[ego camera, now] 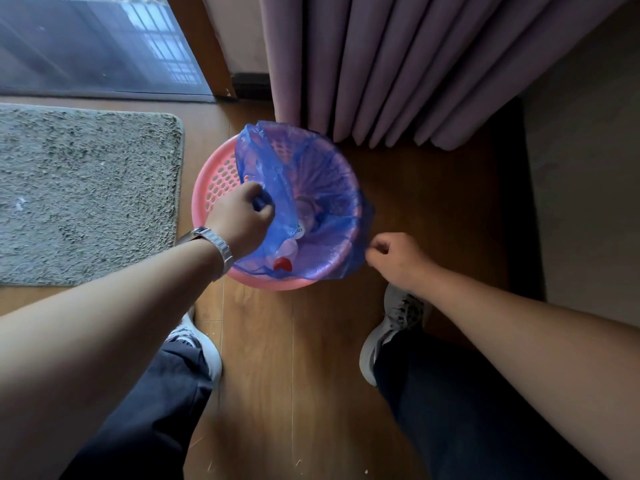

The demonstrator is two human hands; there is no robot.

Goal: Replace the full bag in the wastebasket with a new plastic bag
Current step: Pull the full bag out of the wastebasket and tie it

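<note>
Where bunched, bag (322,188) edge w/in L fingers (258,199).

Bare forearms, silver watch (221,245) on the left wrist — dark trousers (152,410), grey-white sneakers (391,327).

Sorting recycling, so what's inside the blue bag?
In the blue bag: a clear bottle and a red cap. The plastic hides anything else.
</note>
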